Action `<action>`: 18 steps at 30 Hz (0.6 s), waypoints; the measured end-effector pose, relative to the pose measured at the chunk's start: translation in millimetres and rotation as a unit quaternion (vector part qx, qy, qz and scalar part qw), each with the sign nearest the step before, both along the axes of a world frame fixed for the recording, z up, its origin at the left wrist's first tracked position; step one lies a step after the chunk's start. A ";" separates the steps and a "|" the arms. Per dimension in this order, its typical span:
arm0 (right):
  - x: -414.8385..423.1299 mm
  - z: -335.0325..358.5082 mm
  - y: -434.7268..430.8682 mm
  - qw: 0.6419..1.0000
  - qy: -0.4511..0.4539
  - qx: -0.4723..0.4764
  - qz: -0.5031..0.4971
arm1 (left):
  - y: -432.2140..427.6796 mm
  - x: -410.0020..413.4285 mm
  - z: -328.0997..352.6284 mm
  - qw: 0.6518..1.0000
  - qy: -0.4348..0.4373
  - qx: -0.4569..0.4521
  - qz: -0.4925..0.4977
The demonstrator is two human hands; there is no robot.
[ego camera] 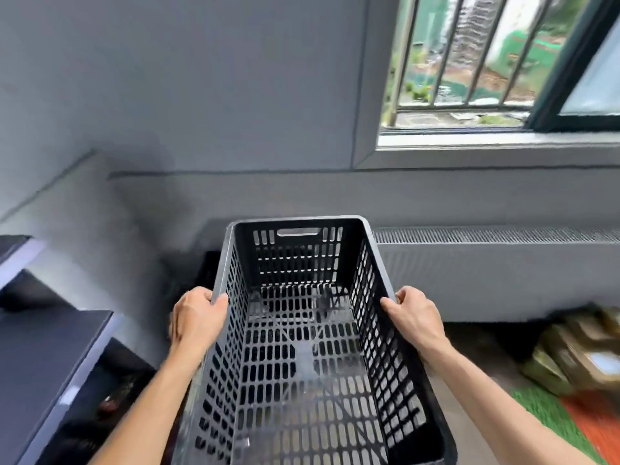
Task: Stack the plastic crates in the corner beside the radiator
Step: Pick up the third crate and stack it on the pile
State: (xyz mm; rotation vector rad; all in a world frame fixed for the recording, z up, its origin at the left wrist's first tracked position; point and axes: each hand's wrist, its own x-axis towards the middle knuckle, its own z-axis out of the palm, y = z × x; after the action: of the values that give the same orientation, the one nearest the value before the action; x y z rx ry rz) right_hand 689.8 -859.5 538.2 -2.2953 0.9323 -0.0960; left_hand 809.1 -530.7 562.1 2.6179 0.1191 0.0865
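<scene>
Crate point(302, 330) fills the space ahead, both hands clamped on its long rims. Corner beyond: dark object point(209, 270) low against the wall, radiator point(486, 273) along the right. Shelf unit point(50, 347) crowds the left; boxes point(577, 354) clutter the floor right.

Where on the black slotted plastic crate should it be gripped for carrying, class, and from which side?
Grip the black slotted plastic crate by the top rims of its two long walls, one hand from each side, as the left hand and right hand do. The rolled rim gives fingers a lip, and opposite holds keep the open box level.
</scene>
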 end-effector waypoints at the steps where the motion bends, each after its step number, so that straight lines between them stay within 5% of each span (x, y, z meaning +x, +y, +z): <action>1: 12.3 3.5 -2.9 1.000 -0.001 -0.003 0.021 | 2.6 -2.2 1.4 1.000 0.000 0.001 0.012; 18: 195.9 -8.5 29.8 0.976 0.023 -0.040 0.212 | 44.3 57.5 -25.6 0.983 0.007 -0.019 0.182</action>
State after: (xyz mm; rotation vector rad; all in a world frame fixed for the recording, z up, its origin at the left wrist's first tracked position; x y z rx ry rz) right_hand 885.7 -829.6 529.7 -2.5281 0.4480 0.1039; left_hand 866.5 -486.4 536.5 2.5284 0.5982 0.1917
